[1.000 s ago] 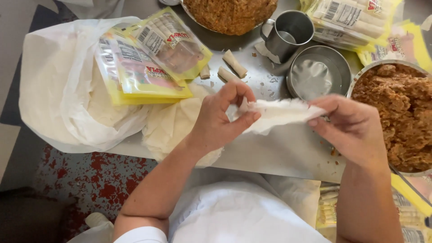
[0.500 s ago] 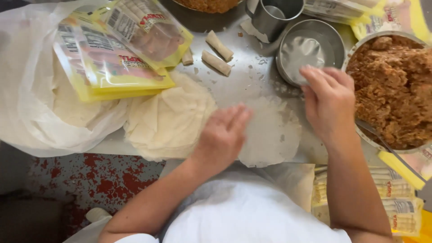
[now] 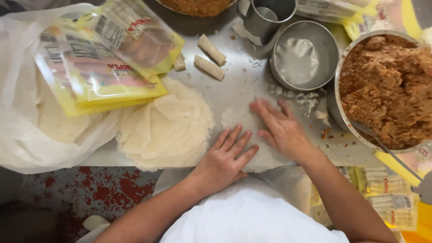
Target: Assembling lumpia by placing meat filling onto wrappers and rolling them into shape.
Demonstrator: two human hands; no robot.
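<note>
Both hands have come down since the earlier frame and now lie flat on the thin wrapper sheet [image 3: 245,128] spread on the steel tabletop [image 3: 243,83]. Left hand [image 3: 225,157] presses its near edge, fingers [image 3: 238,141] splayed, gripping nothing. Right hand [image 3: 281,128] rests at two o'clock from it, fingers [image 3: 265,112] extended. At nine o'clock sits the wrapper stack [image 3: 168,123]; at three o'clock, the filling bowl [image 3: 389,87].
</note>
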